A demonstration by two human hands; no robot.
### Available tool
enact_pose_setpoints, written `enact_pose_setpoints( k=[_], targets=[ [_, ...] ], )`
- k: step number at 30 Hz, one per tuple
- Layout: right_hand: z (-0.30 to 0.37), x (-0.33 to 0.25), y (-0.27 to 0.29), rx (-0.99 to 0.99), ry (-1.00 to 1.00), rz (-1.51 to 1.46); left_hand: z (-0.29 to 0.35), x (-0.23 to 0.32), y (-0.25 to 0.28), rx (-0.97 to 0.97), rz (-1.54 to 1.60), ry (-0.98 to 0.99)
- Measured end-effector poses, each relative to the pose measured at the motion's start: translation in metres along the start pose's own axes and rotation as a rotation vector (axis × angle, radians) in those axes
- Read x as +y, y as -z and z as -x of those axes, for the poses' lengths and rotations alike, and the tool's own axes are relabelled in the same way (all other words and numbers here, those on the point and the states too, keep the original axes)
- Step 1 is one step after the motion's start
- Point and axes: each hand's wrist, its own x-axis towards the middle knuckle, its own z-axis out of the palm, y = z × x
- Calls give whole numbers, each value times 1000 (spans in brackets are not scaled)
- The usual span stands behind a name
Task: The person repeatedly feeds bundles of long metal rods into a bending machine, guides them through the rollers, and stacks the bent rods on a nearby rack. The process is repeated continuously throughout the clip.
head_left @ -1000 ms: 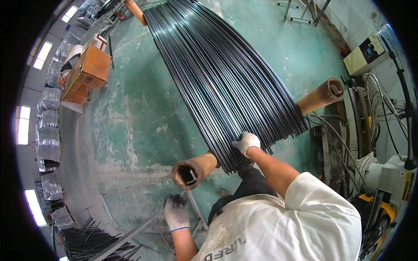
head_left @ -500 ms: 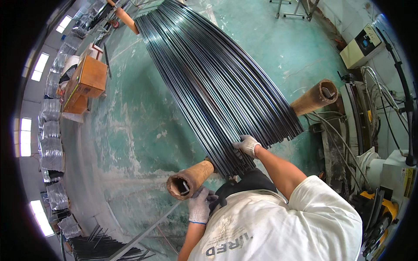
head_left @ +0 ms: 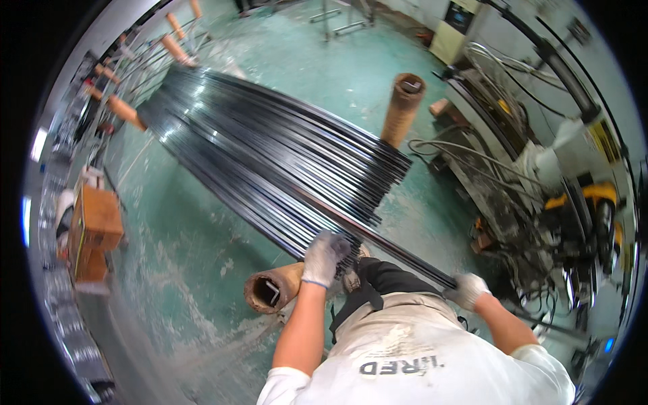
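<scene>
A wide layer of long, dark, shiny metal tubes (head_left: 263, 158) slants from the far left down toward me. My right hand (head_left: 468, 291), in a pale work glove, is closed round the near end of a few tubes (head_left: 405, 255). These stick out past the others, toward my right side. My left hand (head_left: 325, 258), gloved too, lies against the near ends of the tubes at the layer's left edge. Its fingers are blurred and partly hidden there, so their grip does not show.
Brown tube-covered posts stand at the layer's near corners, one (head_left: 273, 289) by my left forearm and another (head_left: 403, 111) beyond. Machinery with cables (head_left: 486, 155) lines the right side. Cardboard boxes (head_left: 98, 219) sit at the left on the green floor (head_left: 196, 270).
My right hand has moved right and back, drawing a few tubes out of the layer. My left hand has gone from beside the near post onto the tube ends. The view has turned right.
</scene>
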Motion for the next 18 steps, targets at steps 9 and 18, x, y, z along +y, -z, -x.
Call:
enact_pose_setpoints(
  k=[9, 18],
  targets=[
    [133, 137, -123, 509, -326, 9, -20, -16, -86, 34, 82, -34],
    [155, 383, -159, 787, -663, -93, 38, 24, -258, -309, -25, -239]
  ],
)
